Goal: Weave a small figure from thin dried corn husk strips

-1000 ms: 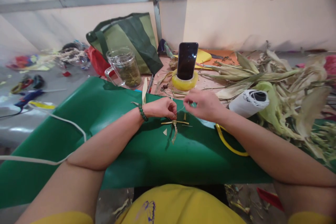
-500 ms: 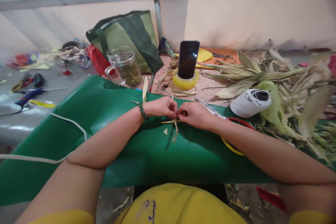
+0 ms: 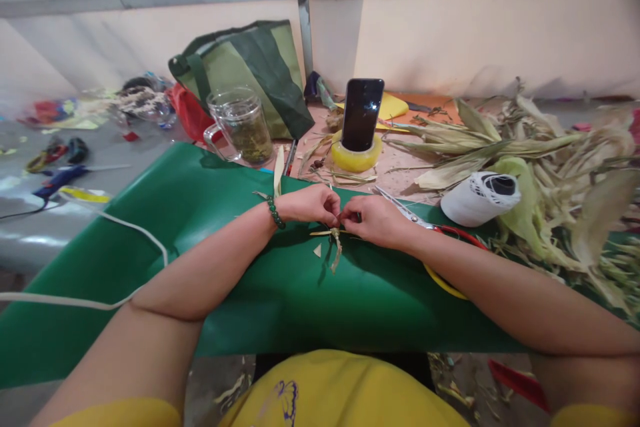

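Husk piece [image 3: 337, 255], small and dried, sits at the centre of my view over the green sheet [image 3: 280, 310]; I take it as the middle of the clock, 12 pointing away from the wearer. Its tail runs toward 6, and a thin stick [image 3: 320, 233] crosses it toward 9. I can't tell whether the tail touches the sheet. The left hand [image 3: 313, 203] comes in from 10, its grip pinched on the top of the piece. The right hand [image 3: 376, 220] meets it from 2, its grip closed at the fingertips, whatever is between them too small for me to make out.

Just beside, at 8, lies a triangular scrap [image 3: 317, 250]. At 2, scissor blades [image 3: 396, 202] show past the right wrist, with a red handle [image 3: 465, 233] at 3. A white roll [image 3: 477, 200] leans between 2 and 3, touching the heap of husks [image 3: 560, 147] behind it. Just past 12, a phone [image 3: 363, 113] stands in a yellow tape roll [image 3: 357, 156]. Between 10 and 11 I see a glass mug [image 3: 245, 130] in front of a green bag [image 3: 255, 73]; well out at 9 runs a white cable [image 3: 147, 240].
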Tool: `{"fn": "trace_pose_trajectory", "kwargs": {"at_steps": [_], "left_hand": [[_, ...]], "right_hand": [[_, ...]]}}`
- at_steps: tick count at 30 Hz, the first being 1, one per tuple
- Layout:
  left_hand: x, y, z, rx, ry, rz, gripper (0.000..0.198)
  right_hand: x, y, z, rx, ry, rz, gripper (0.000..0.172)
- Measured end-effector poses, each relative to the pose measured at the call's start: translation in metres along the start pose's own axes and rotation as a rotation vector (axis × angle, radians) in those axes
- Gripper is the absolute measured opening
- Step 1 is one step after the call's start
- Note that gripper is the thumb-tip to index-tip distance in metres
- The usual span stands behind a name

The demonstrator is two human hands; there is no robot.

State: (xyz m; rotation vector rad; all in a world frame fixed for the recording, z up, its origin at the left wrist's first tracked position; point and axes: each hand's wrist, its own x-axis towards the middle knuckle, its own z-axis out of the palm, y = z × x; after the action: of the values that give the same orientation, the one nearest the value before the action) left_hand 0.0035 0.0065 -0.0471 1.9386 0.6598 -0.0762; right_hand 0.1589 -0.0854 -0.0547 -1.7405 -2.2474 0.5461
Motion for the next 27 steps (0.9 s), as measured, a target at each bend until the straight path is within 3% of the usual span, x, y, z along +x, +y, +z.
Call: {"fn": "trace_pose_trajectory", "kwargs": {"at_steps": [11,17,27], "left_hand": [[-0.0003,0.0002,0.0006,0.019,0.021,0.001,0.008],[-0.0002,-0.001,0.0006,-0.081,0.002,-0.019,0.011],[0.0009,-0.0013,0.0011,-0.11,0.016,-0.042,0.011]], "right_hand": [[0.0009,0.0014,0.0038,0.079,0.05,-0.002,0.018],[-0.0029,-0.0055,0.0039,0.096,0.084,-0.009,0.013],[-0.0022,-0.0021,0.0071,0.108,0.037,-0.037,0.016]]}}
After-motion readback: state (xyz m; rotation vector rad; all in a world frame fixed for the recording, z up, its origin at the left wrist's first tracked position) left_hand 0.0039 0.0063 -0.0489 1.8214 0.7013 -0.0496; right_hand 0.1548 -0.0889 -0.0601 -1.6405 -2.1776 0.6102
